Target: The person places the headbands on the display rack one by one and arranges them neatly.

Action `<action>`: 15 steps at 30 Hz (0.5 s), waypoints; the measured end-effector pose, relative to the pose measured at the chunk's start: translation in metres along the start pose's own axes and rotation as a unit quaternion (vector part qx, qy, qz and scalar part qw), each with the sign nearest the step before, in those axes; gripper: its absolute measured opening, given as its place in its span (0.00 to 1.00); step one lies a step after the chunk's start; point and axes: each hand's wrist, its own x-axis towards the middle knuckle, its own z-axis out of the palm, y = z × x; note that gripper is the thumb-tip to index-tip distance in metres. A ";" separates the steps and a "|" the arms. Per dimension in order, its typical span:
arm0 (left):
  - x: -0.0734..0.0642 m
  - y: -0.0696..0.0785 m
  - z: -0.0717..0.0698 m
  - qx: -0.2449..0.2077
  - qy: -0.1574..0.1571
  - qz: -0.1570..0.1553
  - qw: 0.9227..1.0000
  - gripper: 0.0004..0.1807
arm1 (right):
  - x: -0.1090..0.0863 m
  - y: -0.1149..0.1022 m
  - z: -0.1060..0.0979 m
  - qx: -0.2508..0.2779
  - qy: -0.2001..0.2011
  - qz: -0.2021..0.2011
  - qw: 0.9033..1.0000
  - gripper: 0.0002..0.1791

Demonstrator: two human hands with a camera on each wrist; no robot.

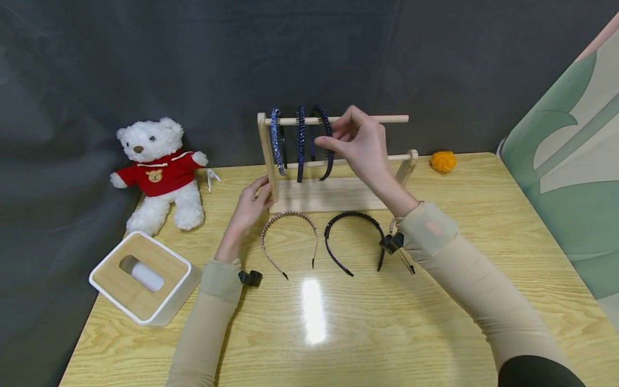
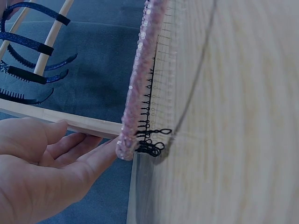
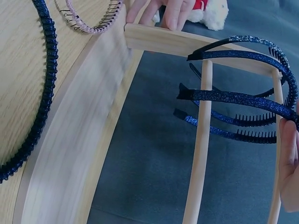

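A wooden rack stands at the back of the table with headbands hung over its top bar. At its left end my left hand holds the upright, thumb on one side and fingers on the other. The right hand pinches a dark blue toothed headband that hangs over the top bar. To the left of it hang a dark beaded headband and a glittery blue headband. In front of the rack lie a pink beaded headband and a black headband.
Another light headband lies partly hidden beneath the right wrist. On the left are a white teddy bear in a red top, a white clip and a wood-lidded tissue box. An orange flower-like ball sits at the back right.
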 end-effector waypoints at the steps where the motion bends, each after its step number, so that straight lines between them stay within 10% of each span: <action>1: 0.000 0.000 0.000 -0.001 0.000 0.001 1.000 0.26 | 0.000 0.000 0.001 -0.001 0.001 -0.001 1.000 0.18; 15: -0.001 0.002 0.000 0.001 -0.003 -0.004 1.000 0.27 | -0.004 0.000 0.005 -0.002 0.010 -0.002 1.000 0.20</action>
